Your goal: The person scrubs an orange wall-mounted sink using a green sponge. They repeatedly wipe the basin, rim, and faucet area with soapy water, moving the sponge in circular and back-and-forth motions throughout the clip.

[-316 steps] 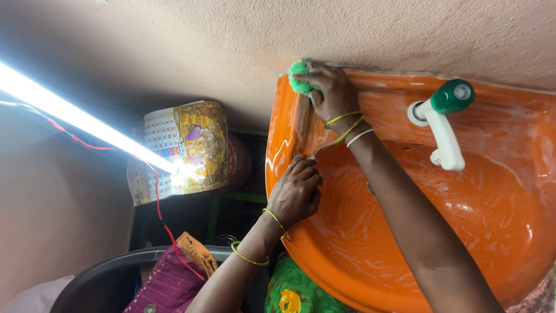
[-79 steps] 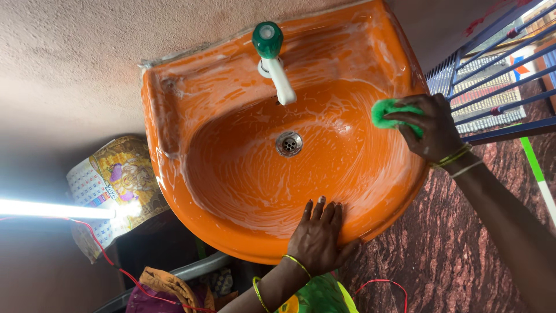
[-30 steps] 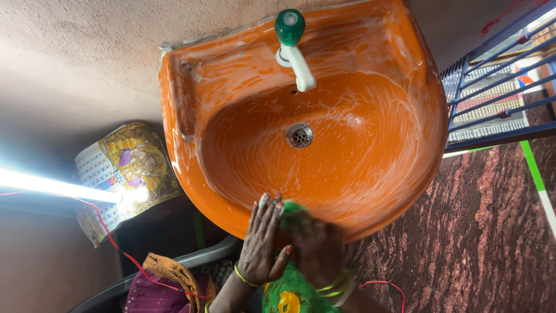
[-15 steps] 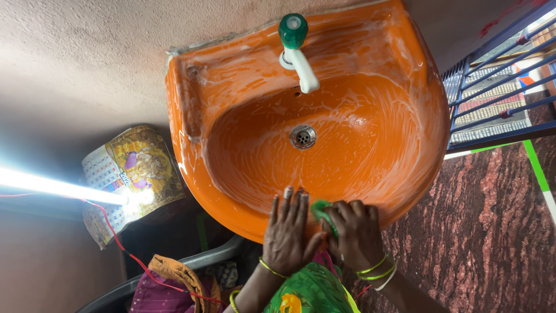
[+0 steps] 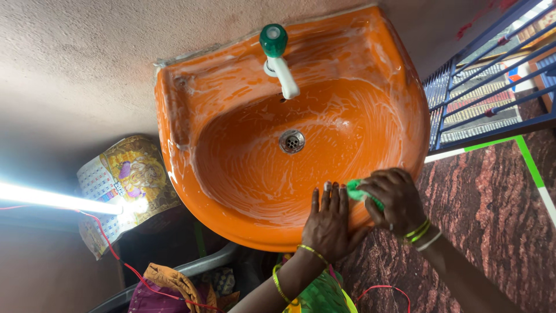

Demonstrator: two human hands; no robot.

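I see my right hand [image 5: 394,200] with its fingers [image 5: 376,186] curled tight around the green scrubber [image 5: 358,190], pressing it on the sink's [image 5: 231,110] front rim so the pad bears on the soapy orange edge. My left hand [image 5: 330,223] lies flat beside it, fingers spread and holding nothing, bracing on that rim. The tap [image 5: 278,58] stands at the back edge, above the drain [image 5: 292,141].

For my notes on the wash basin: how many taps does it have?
1. A single tap, white spout with a green handle, stands at the back edge of the orange basin, above the drain. No other is visible.
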